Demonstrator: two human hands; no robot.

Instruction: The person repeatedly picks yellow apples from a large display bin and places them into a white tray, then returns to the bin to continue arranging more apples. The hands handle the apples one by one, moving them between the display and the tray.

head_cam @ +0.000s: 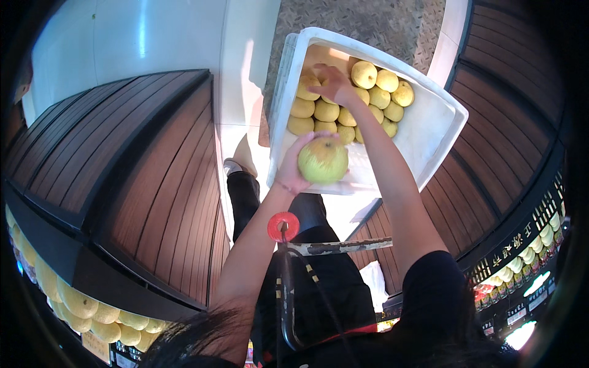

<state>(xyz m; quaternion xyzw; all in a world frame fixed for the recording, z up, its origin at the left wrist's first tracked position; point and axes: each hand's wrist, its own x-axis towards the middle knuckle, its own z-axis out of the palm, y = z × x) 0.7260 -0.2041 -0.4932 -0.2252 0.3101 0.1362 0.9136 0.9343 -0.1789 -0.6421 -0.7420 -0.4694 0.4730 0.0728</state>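
A large yellow-green round fruit, perhaps a pear or pomelo (pixel 323 161), rests in my left hand (pixel 293 165), whose fingers curl around its left side and top edge. My right hand (pixel 335 86) reaches into a white plastic crate (pixel 430 131), over the rows of yellow pears (pixel 326 111). Its fingers are spread above the fruit near the crate's upper left; contact with a pear cannot be made out. Several pears lie close together in the crate's left and middle parts.
Brown slatted display stands (pixel 170 184) flank me. Yellow melons (pixel 78 299) are heaped at lower left, packaged goods at lower right. A worn metal bar (pixel 340 247) and a red ring (pixel 283 227) lie before my body. Patterned metal flooring (pixel 349 20) shows beyond the crate.
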